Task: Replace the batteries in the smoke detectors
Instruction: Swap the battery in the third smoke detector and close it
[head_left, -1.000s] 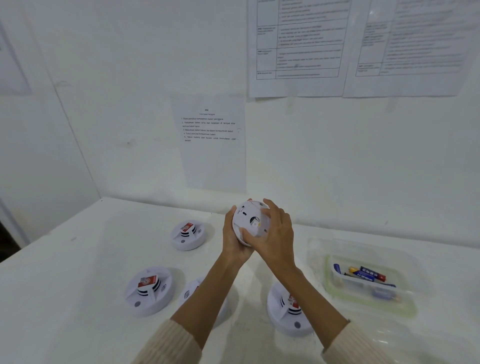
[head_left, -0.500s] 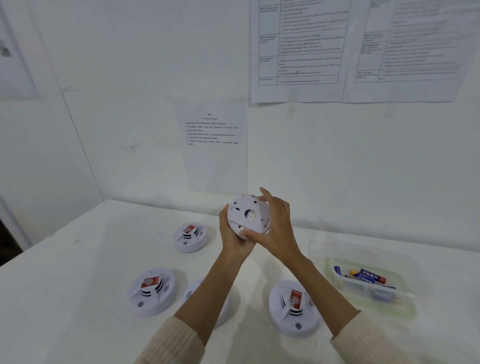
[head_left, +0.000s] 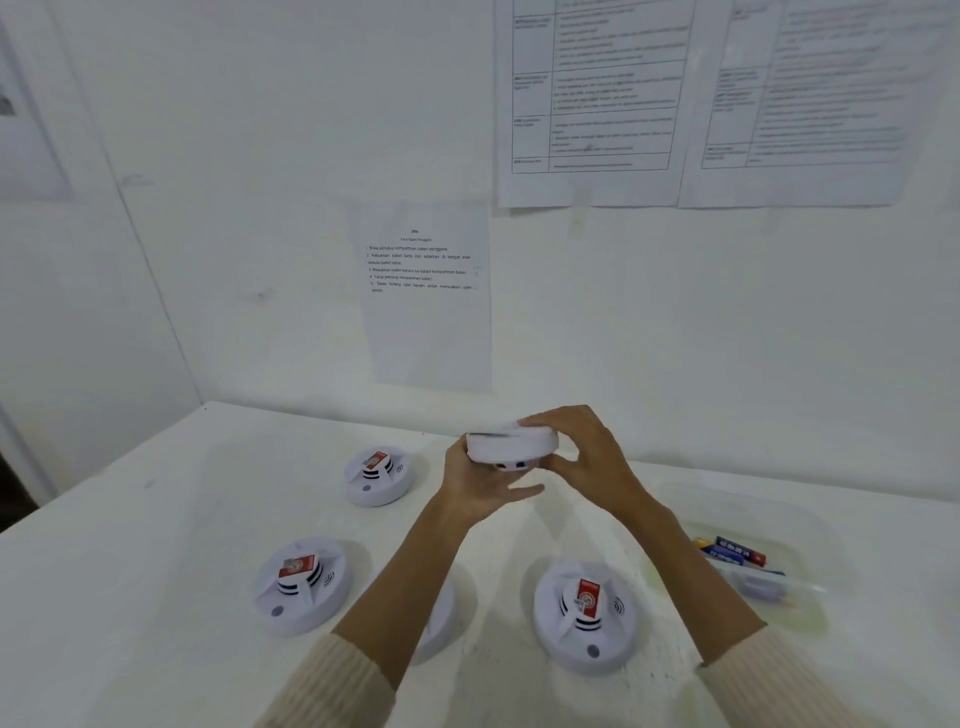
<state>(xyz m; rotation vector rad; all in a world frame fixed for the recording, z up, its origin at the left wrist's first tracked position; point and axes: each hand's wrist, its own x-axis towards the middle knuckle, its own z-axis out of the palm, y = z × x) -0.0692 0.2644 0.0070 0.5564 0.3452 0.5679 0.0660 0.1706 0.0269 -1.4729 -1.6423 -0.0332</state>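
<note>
The right hand (head_left: 582, 452) has its fingers curled over the far rim of a round white plastic smoke detector (head_left: 511, 447) and its thumb under the near edge, so it pinches the disc. The left hand (head_left: 478, 488) lies beneath with its fingers fairly straight, carrying the disc's underside. The left thumb cannot be made out.

The detector is held roughly level above the white table (head_left: 156, 571), clear of everything on it.

The step looks like turning the body to reach or seat its battery bay. It would go best if the person lets the left palm bear the weight and the right fingers do the twisting. The grip should stay on the rim, off the vents.

Four more white detectors rest below, three showing red labels (head_left: 379, 475) (head_left: 301, 584) (head_left: 584, 616) and one half hidden by the left forearm (head_left: 439, 618).

A clear plastic tray (head_left: 815, 613) of batteries (head_left: 732, 552) sits to the right, within easy reach.
</note>
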